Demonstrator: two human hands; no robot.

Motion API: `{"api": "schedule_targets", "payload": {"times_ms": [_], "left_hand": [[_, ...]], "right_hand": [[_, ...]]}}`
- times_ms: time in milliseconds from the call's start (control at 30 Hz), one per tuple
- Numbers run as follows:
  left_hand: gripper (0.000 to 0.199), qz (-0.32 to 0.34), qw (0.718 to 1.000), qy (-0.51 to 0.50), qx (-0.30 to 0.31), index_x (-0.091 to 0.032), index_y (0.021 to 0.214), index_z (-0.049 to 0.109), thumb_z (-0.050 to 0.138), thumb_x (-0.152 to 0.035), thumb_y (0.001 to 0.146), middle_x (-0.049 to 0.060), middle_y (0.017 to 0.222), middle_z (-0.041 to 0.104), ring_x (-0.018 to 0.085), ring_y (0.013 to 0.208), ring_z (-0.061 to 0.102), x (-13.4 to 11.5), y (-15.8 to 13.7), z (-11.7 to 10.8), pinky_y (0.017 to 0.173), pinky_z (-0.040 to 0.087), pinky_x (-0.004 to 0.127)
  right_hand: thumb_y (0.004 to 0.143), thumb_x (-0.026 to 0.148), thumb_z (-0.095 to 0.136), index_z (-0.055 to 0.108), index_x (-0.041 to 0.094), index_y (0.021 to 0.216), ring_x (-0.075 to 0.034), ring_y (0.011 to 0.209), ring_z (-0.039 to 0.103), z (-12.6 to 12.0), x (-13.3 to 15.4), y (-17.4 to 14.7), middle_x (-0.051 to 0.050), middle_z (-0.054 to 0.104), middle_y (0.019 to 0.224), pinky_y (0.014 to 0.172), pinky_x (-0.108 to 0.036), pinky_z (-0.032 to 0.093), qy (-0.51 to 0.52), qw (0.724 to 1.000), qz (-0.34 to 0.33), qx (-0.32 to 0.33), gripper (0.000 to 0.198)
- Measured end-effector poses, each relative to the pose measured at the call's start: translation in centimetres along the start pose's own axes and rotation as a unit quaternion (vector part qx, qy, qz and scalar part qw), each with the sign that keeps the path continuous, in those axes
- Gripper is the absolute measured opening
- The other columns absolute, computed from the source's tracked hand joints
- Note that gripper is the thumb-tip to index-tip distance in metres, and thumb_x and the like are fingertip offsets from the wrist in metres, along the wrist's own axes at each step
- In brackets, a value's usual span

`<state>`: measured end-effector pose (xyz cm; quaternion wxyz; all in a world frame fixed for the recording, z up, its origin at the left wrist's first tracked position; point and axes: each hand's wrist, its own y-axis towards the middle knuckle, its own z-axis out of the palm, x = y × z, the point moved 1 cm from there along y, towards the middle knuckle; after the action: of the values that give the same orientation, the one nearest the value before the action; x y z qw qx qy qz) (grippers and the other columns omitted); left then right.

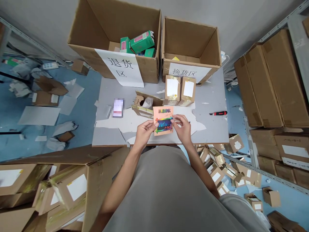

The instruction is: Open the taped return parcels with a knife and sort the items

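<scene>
Currently pinches the left edge of a flat, peach-coloured rectangular packet with a dark, rainbow-bordered panel [163, 124] between the thumb and curled fingers of the left hand [146, 131]. Grips the opposite edge likewise with the right hand [182, 128], laying the thumb against the printed front. Holds the packet facing the head camera, over the near side of a pale grey table with torn white patches [214, 130].

Just beyond the packet, shows a small, open brown cardboard box [145, 113] with white wrapping [148, 103] inside; cannot tell whether touching the packet. Farther right, includes two upright, taped brown boxes with white labels [180, 91], standing side by side. Has a phone with a blurred screen [118, 108] on the left and a red-and-black utility knife [219, 113] well apart on the right.

At the back, includes a big open brown carton [151, 71] holding green boxes [142, 42], and beside it a smaller open carton [188, 37], both bearing white sheets with black Chinese characters [122, 69]. Outward again, shows labelled parcels [76, 187] in a deep carton [103, 178] at lower left, and more boxes [216, 175] heaped on the right.
</scene>
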<state>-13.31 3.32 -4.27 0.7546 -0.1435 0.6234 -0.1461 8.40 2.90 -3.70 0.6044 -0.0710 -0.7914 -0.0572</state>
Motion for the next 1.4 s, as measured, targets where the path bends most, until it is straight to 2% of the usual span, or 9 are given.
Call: {"api": "schedule_targets", "payload": {"times_ms": [200, 333, 433, 600, 767, 967, 1133, 1233, 1400], "left_hand": [[0.063, 0.074, 0.994, 0.048, -0.065, -0.016, 0.113, 0.092, 0.096, -0.069, 0.079, 0.012, 0.114, 0.089, 0.033, 0.107, 0.085, 0.0, -1.3, 1.5, 0.097, 0.072, 0.046], [0.049, 0.151, 0.982, 0.112, -0.009, -0.022, 0.124, 0.091, 0.087, -0.060, 0.092, 0.012, 0.138, 0.084, 0.033, 0.129, 0.081, 0.7, -2.5, 2.7, 0.101, 0.072, 0.044], [0.048, 0.142, 0.982, 0.124, 0.021, -0.022, 0.126, 0.089, 0.085, -0.058, 0.095, 0.014, 0.140, 0.083, 0.033, 0.132, 0.079, 1.5, -2.0, 2.0, 0.106, 0.070, 0.046], [0.084, 0.078, 0.993, 0.083, -0.043, -0.019, 0.146, 0.077, 0.096, -0.068, 0.080, 0.019, 0.155, 0.075, 0.035, 0.137, 0.076, 1.8, -0.2, -1.4, 0.112, 0.066, 0.048], [0.067, -0.018, 0.997, 0.050, 0.061, -0.016, 0.110, 0.089, 0.097, -0.074, 0.077, 0.016, 0.117, 0.088, 0.033, 0.109, 0.082, 0.7, -0.6, -2.8, 0.100, 0.068, 0.045], [0.070, -0.011, 0.999, 0.037, -0.006, -0.016, 0.105, 0.090, 0.100, -0.075, 0.069, 0.014, 0.108, 0.089, 0.029, 0.096, 0.083, 0.7, -0.9, -2.2, 0.091, 0.069, 0.042], [0.062, 0.039, 0.991, 0.104, -0.076, -0.016, 0.117, 0.091, 0.093, -0.067, 0.083, 0.012, 0.112, 0.090, 0.033, 0.104, 0.086, 1.4, -1.0, -1.1, 0.096, 0.071, 0.046], [0.042, 0.125, 0.976, 0.172, -0.047, -0.023, 0.124, 0.091, 0.081, -0.054, 0.098, 0.008, 0.130, 0.087, 0.033, 0.119, 0.085, 1.8, -1.6, 0.2, 0.106, 0.071, 0.049], [0.024, 0.225, 0.931, 0.287, 0.015, -0.031, 0.121, 0.090, 0.076, -0.036, 0.103, 0.006, 0.134, 0.086, 0.030, 0.124, 0.083, 2.5, -2.2, 1.5, 0.117, 0.066, 0.050]], "right_hand": [[0.106, 0.059, 0.074, 0.088, 0.026, 0.123, -0.027, 0.117, 0.078, 2.4, 1.4, -1.8, -0.011, 0.082, 0.127, 0.102, -0.044, 0.071, -0.026, 0.999, -0.017, 0.026, 0.039], [0.100, 0.068, 0.077, 0.084, 0.023, 0.124, -0.026, 0.109, 0.082, 4.4, 0.7, -2.7, -0.009, 0.085, 0.120, 0.097, -0.040, 0.071, 0.055, 0.997, 0.044, 0.015, 0.051], [0.101, 0.073, 0.073, 0.082, 0.022, 0.107, -0.026, 0.099, 0.083, 4.2, -0.3, -2.3, -0.007, 0.086, 0.103, 0.094, -0.039, 0.069, 0.087, 0.993, 0.084, 0.009, 0.052], [0.091, 0.073, 0.086, 0.083, 0.024, 0.116, -0.031, 0.112, 0.083, 2.1, -0.3, -1.6, -0.009, 0.088, 0.118, 0.097, -0.042, 0.069, 0.181, 0.973, 0.131, 0.051, 0.056], [0.090, 0.068, 0.090, 0.084, 0.023, 0.126, -0.035, 0.121, 0.082, 1.5, 0.0, -1.8, -0.010, 0.088, 0.127, 0.098, -0.045, 0.071, 0.258, 0.942, 0.194, 0.096, 0.058], [0.085, 0.070, 0.092, 0.082, 0.024, 0.133, -0.035, 0.138, 0.076, 2.4, -2.0, -1.4, -0.011, 0.082, 0.145, 0.114, -0.051, 0.066, 0.218, 0.955, 0.196, 0.045, 0.067], [0.085, 0.075, 0.089, 0.084, 0.025, 0.128, -0.035, 0.138, 0.076, 3.1, -2.7, -1.4, -0.013, 0.081, 0.146, 0.121, -0.056, 0.062, 0.161, 0.970, 0.181, 0.028, 0.066], [0.082, 0.075, 0.091, 0.084, 0.024, 0.126, -0.035, 0.130, 0.080, 4.4, -2.3, -2.0, -0.012, 0.084, 0.139, 0.112, -0.052, 0.067, 0.177, 0.964, 0.175, 0.092, 0.068], [0.083, 0.083, 0.085, 0.081, 0.023, 0.109, -0.032, 0.113, 0.082, 5.2, -1.9, -2.0, -0.010, 0.088, 0.117, 0.099, -0.044, 0.071, 0.179, 0.968, 0.167, 0.062, 0.066]]}}
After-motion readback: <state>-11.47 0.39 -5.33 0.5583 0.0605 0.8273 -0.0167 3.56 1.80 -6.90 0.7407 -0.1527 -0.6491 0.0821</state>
